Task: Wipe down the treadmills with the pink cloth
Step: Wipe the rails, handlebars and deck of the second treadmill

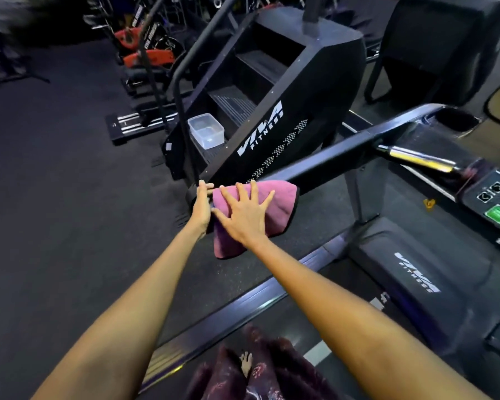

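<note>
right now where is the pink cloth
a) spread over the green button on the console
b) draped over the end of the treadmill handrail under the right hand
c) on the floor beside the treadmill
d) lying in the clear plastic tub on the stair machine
b: the pink cloth hangs over the end of the treadmill handrail, with the right hand spread flat on it and the left hand at its edge.

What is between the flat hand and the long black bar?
The pink cloth. In the head view, the right hand lies spread flat on it, and the cloth is draped over the end of the treadmill's handrail, so the palm isn't on the bar.
</note>
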